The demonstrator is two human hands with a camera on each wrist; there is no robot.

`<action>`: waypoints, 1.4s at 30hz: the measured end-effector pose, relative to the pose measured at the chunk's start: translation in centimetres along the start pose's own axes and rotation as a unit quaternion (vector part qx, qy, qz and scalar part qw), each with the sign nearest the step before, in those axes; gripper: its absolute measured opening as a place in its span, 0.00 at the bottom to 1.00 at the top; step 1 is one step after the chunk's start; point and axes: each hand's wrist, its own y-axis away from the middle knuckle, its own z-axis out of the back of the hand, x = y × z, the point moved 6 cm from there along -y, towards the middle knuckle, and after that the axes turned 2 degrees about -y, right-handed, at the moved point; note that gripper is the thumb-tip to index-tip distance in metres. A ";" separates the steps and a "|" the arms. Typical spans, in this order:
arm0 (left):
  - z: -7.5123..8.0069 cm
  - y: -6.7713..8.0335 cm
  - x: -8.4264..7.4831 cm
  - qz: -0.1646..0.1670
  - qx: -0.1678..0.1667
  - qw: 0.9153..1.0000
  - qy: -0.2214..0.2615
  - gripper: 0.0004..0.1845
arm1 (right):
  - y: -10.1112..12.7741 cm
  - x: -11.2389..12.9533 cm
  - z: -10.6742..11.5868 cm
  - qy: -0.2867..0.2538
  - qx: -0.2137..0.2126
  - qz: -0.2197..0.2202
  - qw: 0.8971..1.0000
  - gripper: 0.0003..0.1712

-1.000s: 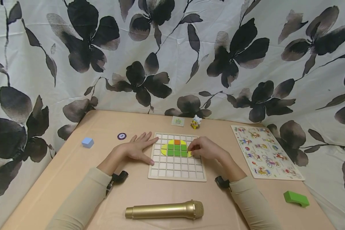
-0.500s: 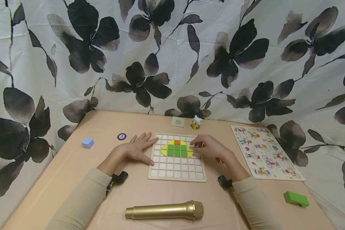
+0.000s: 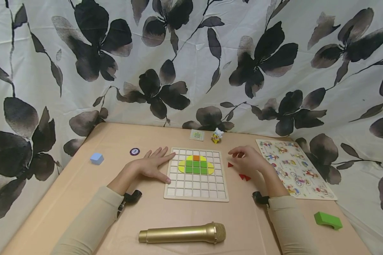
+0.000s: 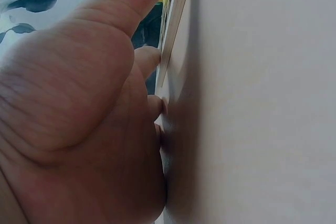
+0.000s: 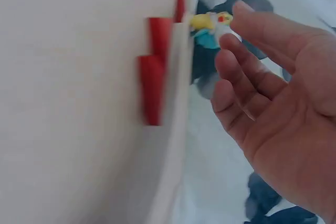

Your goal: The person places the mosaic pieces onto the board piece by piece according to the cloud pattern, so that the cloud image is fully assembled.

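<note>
A white gridded board (image 3: pixel 196 196) lies in the middle of the table. Set on its squares are green pieces (image 3: pixel 196 167), yellow pieces (image 3: pixel 209 168) around them and an orange piece (image 3: pixel 196 158) on top. My left hand (image 3: pixel 148 167) lies with fingers spread at the board's left side, index fingertip and thumb at its edge. To the right of the board, my right hand (image 3: pixel 250 160) hovers over the table, fingers loosely bent with nothing between them, as the right wrist view confirms. Red triangular pieces (image 3: pixel 244 177) lie below it, one red triangle (image 3: pixel 230 165) nearer the board.
Nearest me lies a gold microphone (image 3: pixel 182 233). A picture puzzle board (image 3: pixel 293 170) and a green arch block (image 3: pixel 328 220) are at right. A blue block (image 3: pixel 97 158) and round chip (image 3: pixel 134 151) sit left. Behind stand a small card (image 3: pixel 196 135) and a figurine (image 3: pixel 217 135).
My right hand has left the yellow piece at the pattern's right end and moved right, off the board, uncovering the red triangles. The left hand has stayed in place.
</note>
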 end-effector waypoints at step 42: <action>-0.1 0.0 0.2 -0.001 0.000 1.000 -0.003 0.63 | -3.1 11.7 -9.0 -0.018 0.151 0.164 0.975 0.11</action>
